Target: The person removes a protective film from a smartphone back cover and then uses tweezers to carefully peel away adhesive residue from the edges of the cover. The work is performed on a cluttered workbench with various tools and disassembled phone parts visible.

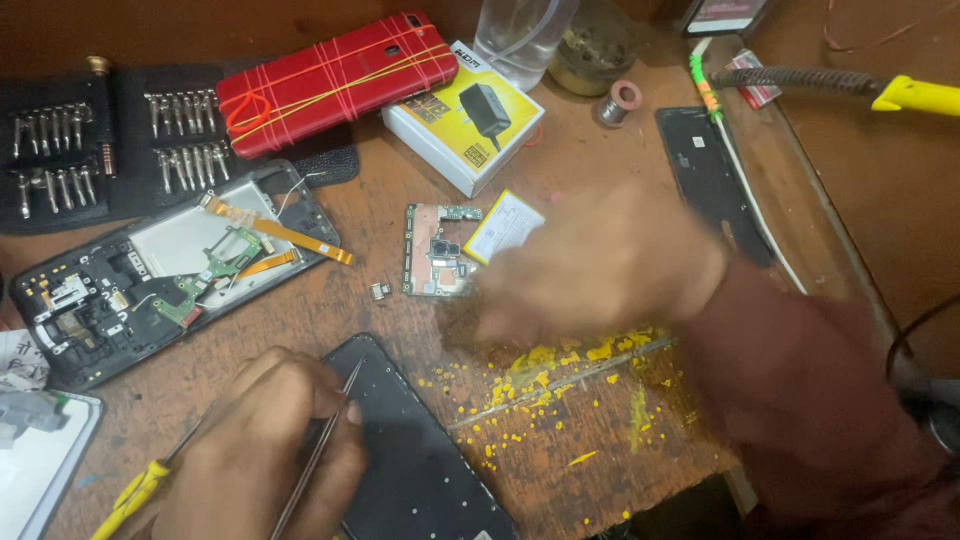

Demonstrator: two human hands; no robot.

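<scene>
My left hand (265, 450) rests at the bottom left on the wooden table, pinching metal tweezers (322, 440) whose tips point up over the corner of a black phone panel (420, 465). A yellow-handled screwdriver (140, 487) pokes out beneath the same hand. My right hand (595, 265) is motion-blurred at the centre, hovering just right of a small circuit board (435, 250) and partly covering a white-and-yellow battery (505, 225). Whether its fingers hold anything cannot be made out. An opened phone frame (150, 275) with orange flex cables lies to the left.
A bit set (110, 140) in a black case lies top left, beside a red phone (335, 80) wrapped in rubber bands. A white charger box (465, 115), solder spool (622, 100), black screen panel (710, 175) and yellow-handled soldering iron (900, 92) sit at the back. Yellow flecks (560, 375) dot the table.
</scene>
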